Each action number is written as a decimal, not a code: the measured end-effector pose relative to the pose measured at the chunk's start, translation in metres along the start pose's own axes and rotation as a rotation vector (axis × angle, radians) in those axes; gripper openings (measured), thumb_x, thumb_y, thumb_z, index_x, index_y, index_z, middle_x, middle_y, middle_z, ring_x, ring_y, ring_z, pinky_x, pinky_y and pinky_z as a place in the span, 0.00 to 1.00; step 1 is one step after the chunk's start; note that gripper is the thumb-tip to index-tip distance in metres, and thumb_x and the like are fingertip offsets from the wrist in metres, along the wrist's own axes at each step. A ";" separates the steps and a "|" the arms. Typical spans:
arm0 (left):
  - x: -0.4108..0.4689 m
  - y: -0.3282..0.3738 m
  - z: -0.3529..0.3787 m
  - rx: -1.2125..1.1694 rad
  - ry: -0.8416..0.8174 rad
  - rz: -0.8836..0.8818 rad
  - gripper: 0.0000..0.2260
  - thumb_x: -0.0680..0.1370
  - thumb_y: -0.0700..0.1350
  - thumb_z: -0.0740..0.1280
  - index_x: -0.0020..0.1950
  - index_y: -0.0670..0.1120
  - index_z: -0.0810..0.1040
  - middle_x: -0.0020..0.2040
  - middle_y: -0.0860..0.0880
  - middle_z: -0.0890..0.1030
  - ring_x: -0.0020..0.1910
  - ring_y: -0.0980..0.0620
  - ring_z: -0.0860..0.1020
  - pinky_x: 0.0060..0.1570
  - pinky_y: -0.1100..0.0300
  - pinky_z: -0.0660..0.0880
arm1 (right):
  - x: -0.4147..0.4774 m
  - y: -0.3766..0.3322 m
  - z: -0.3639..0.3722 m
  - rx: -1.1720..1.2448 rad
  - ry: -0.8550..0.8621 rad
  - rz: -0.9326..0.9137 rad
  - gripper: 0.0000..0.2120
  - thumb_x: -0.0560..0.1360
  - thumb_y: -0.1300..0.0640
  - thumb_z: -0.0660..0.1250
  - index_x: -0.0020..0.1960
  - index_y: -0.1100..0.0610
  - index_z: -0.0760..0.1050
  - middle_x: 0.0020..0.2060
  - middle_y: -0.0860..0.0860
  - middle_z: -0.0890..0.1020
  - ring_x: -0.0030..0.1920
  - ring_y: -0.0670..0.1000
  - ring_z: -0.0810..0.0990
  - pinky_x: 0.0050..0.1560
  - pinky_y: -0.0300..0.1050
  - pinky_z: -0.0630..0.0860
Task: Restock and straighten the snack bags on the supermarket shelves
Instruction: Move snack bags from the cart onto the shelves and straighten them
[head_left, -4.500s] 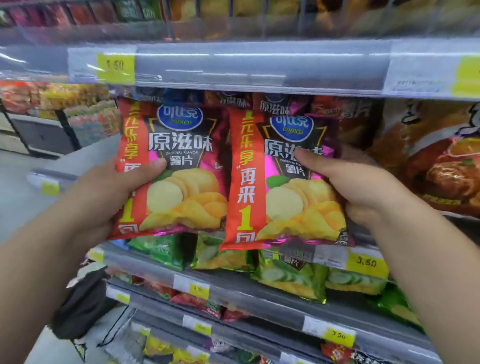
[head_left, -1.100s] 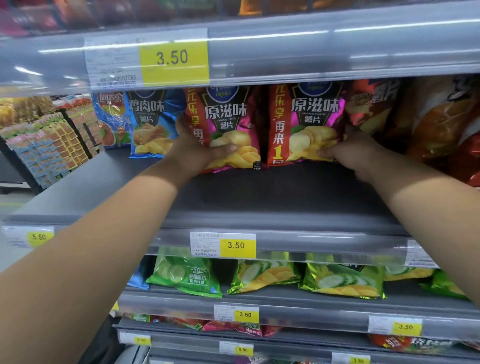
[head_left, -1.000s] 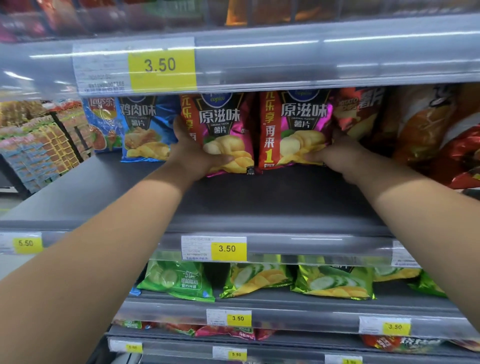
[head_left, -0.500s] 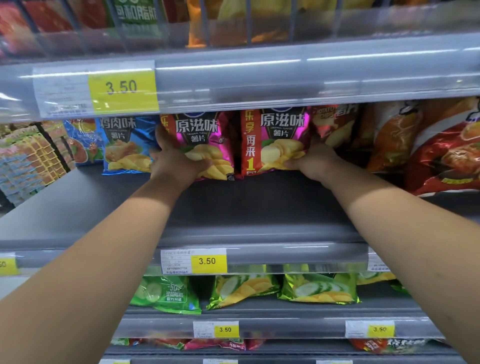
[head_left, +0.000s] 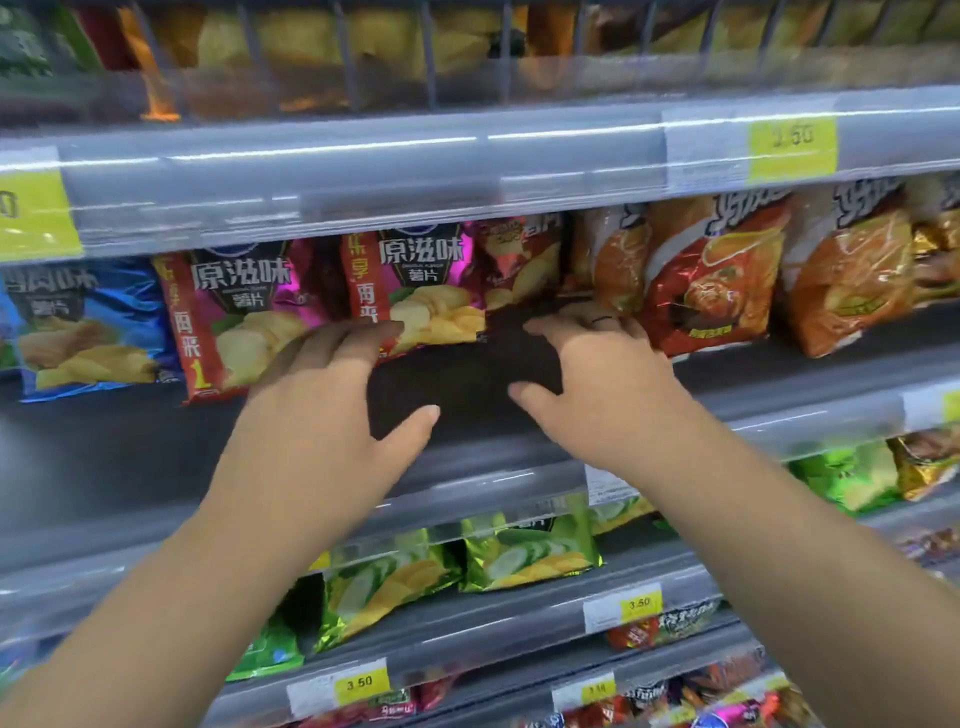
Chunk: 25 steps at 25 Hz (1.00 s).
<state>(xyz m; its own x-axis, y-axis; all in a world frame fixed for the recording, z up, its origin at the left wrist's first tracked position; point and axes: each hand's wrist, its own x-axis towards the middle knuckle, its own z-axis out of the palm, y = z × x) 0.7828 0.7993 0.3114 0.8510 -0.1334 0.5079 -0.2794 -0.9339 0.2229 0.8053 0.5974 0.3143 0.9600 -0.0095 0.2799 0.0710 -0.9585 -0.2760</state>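
Two pink-and-red chip bags stand upright at the back of the dark middle shelf (head_left: 130, 447): the left bag (head_left: 234, 312) and the right bag (head_left: 421, 291). My left hand (head_left: 332, 395) hovers in front of them with fingers spread, its fingertips close to the lower edge of the right bag, holding nothing. My right hand (head_left: 587, 379) is open over the shelf surface, just right of the right bag and in front of a red chip bag (head_left: 519, 260) behind it. Neither hand grips a bag.
A blue chip bag (head_left: 88, 327) stands left of the pink ones. Orange and red snack bags (head_left: 711, 280) fill the shelf to the right. Green cucumber chip bags (head_left: 524, 551) lie on the shelf below. The upper shelf rail (head_left: 363, 156) carries yellow price tags.
Both hands have let go of the two pink bags and drawn back toward me, fingers now spread. The bags stay standing at the shelf back. The view has swung to the right.
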 end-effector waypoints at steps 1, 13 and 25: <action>-0.005 0.012 0.002 -0.016 -0.004 0.043 0.29 0.71 0.59 0.70 0.71 0.52 0.71 0.62 0.46 0.77 0.61 0.42 0.74 0.57 0.49 0.72 | -0.019 0.007 -0.008 -0.022 0.038 -0.001 0.28 0.75 0.39 0.63 0.72 0.42 0.62 0.70 0.50 0.65 0.69 0.57 0.63 0.68 0.56 0.65; -0.039 0.158 0.090 -0.168 -0.109 0.469 0.29 0.71 0.65 0.60 0.70 0.55 0.68 0.70 0.49 0.73 0.72 0.46 0.67 0.68 0.47 0.65 | -0.167 0.156 -0.051 -0.209 0.142 0.332 0.26 0.71 0.38 0.62 0.67 0.44 0.68 0.67 0.51 0.73 0.67 0.60 0.72 0.61 0.65 0.71; -0.113 0.413 0.140 -0.315 -0.191 0.827 0.30 0.66 0.67 0.60 0.65 0.56 0.72 0.61 0.52 0.80 0.60 0.46 0.80 0.55 0.47 0.76 | -0.355 0.325 -0.116 -0.385 0.174 0.820 0.27 0.60 0.34 0.59 0.57 0.41 0.73 0.52 0.50 0.82 0.48 0.58 0.83 0.42 0.62 0.81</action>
<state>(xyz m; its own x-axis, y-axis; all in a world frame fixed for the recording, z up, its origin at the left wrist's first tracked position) 0.6337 0.3826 0.2296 0.3761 -0.8005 0.4666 -0.9194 -0.3852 0.0803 0.4565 0.2566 0.2319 0.6137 -0.7402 0.2746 -0.7381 -0.6614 -0.1331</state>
